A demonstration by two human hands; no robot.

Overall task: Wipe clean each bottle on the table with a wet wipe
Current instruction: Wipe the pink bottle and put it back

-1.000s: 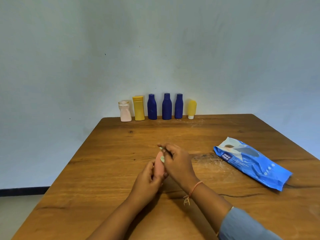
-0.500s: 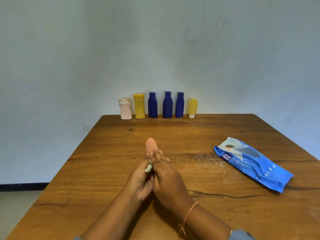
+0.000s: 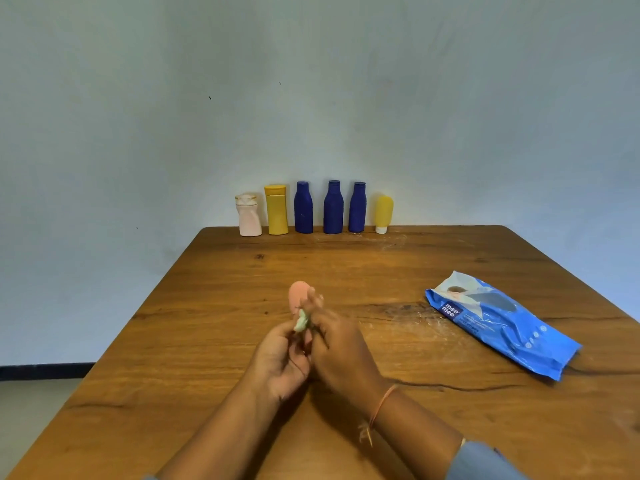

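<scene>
Your left hand (image 3: 283, 362) curls round the bottom of a small pink bottle (image 3: 298, 295). The bottle is smooth with a round top. It sticks up above your fingers, over the middle of the table (image 3: 346, 266). Your right hand (image 3: 341, 351) pinches a wet wipe (image 3: 301, 322), scrunched into a small pale green lump, and presses it on the side of the pink bottle. A thin orange thread (image 3: 381, 403) is tied round your right wrist.

The table is brown wood with dark wavy lines and a long thin crack. On your right lies a shiny blue pack of wipes (image 3: 502, 323), flat and crinkly, well apart from your hands.

Six more bottles stand in a row at the far edge, by the pale wall (image 3: 311, 98). From the left you see a pale pink bottle (image 3: 250, 218) with a wide cap, then a tall yellow bottle (image 3: 276, 211) with flat sides. Next come three dark ones with thin necks: the left blue bottle (image 3: 303, 209), the middle blue bottle (image 3: 333, 209) and the right blue bottle (image 3: 357, 209). Last is a soft yellow tube (image 3: 384, 211) standing on its white cap.
</scene>
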